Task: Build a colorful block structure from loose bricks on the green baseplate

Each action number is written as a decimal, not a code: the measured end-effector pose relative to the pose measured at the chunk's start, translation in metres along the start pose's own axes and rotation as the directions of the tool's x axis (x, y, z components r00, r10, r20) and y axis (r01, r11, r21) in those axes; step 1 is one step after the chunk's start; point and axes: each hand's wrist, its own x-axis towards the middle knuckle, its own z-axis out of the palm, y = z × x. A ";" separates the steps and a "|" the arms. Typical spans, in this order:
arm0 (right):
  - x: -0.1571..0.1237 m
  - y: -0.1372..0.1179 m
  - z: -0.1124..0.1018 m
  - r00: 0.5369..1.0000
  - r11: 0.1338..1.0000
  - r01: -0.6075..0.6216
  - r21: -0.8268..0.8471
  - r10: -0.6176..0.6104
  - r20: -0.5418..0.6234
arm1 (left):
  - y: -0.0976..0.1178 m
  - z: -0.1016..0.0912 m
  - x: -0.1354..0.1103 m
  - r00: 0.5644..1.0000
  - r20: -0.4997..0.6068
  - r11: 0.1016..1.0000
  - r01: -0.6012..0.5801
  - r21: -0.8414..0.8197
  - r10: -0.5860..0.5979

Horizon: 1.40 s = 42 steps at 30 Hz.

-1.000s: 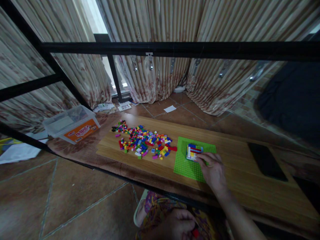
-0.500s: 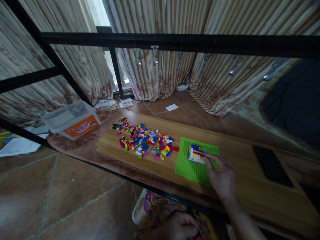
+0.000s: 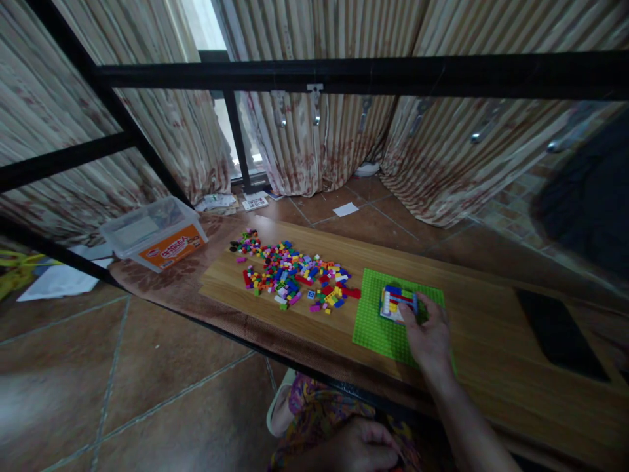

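A small build of toy building bricks point(image 3: 392, 303), with blue, white, red and yellow rows, stands on a green studded baseplate point(image 3: 369, 321). My right hand point(image 3: 431, 334) is closed on its right side, the thumb over the top near the front and the fingers behind the right edge, hiding part of it. Low in the view, over my lap, my left hand point(image 3: 368, 446) is curled closed. A bit of red shows at its fingertips, too small and dark to make out.
Loose coloured bricks point(image 3: 289, 272) lie heaped on the wooden board point(image 3: 295, 328), left of the baseplate. A clear plastic box point(image 3: 154, 233) with an orange label stands at the far left. A black phone-like slab point(image 3: 560, 334) lies to the right. A black rail point(image 3: 344, 75) crosses behind.
My right hand has shifted from pinching at the build's right edge to a wider hold, thumb now on top. The view has turned slightly left; my left hand stays low and curled.
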 end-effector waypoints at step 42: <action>-0.100 -0.077 -0.067 0.822 0.818 -0.331 0.470 0.005 0.569 | 0.097 0.006 -0.046 0.783 -0.202 0.808 -0.570 0.149 0.589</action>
